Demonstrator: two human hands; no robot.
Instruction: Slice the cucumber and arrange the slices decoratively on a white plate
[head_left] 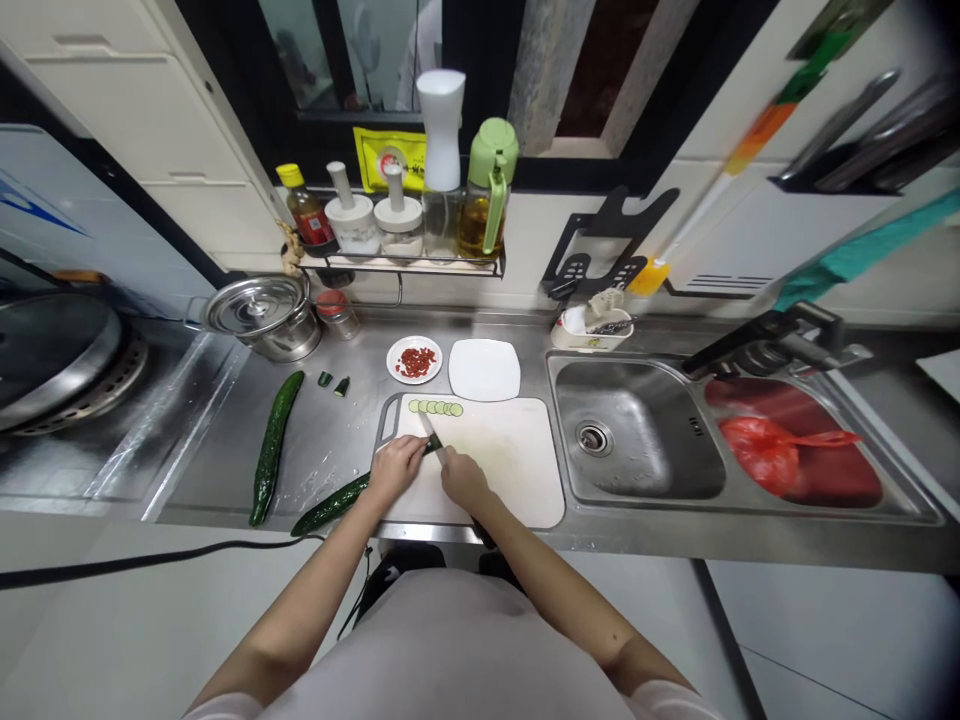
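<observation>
We see the left hand [399,468] clamped on a cucumber [334,503] lying partly over the cutting board [517,460], likely steadying it; right hand [465,480] wraps the knife [427,425], blade by the cucumber's tip. 1 row of slices [436,408] lies near the far edge, probably kept tidy.

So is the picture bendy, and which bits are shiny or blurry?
Yes: in the head view, the window frame splays outward; in the head view, glare whitens bits of the sink; in the head view, upper-right utensils look smeary, cucumber slices clearer.
</observation>
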